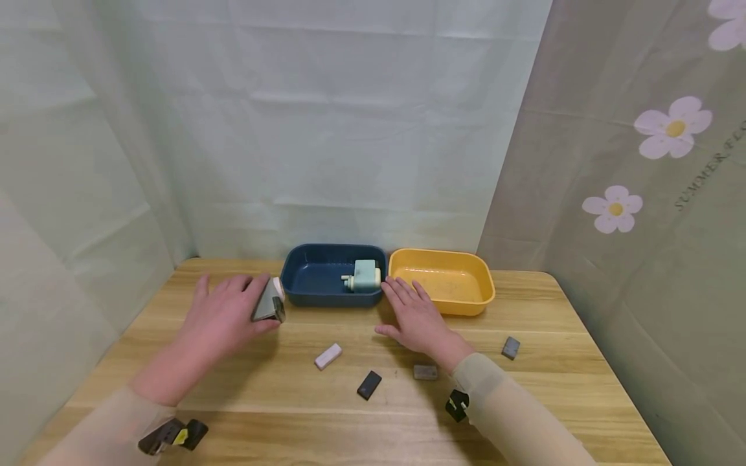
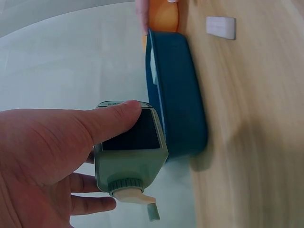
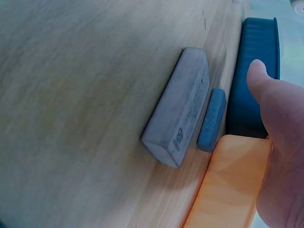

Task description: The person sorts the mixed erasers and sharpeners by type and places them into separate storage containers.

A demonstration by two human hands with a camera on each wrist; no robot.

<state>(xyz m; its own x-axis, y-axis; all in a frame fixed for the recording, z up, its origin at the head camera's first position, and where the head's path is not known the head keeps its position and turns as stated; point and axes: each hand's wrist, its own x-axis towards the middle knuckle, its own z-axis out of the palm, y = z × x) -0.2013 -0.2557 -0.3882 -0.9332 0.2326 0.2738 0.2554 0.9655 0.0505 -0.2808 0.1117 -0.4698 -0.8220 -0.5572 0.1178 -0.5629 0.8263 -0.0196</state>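
Observation:
My left hand (image 1: pixel 224 310) grips a green crank pencil sharpener (image 2: pixel 126 166) just left of the dark blue bin (image 1: pixel 326 299). In the left wrist view the thumb lies across its dark window, and its cream handle points down. A second crank pencil sharpener (image 1: pixel 365 274), pale green and cream, lies inside the blue bin at its right end. Fingers straight, my right hand (image 1: pixel 419 320) reaches to where the blue bin meets the yellow bin (image 1: pixel 460 307). Its fingertips are right at the two rims, and nothing is in its grasp.
On the wooden table in front of the bins lie several small blocks that look like erasers: a whitish one (image 1: pixel 328 356), a black one (image 1: pixel 369 385), a grey one (image 1: pixel 425 372) under the right forearm, and another grey one (image 1: pixel 510 348) farther right. A pale curtain (image 1: pixel 350 129) hangs behind.

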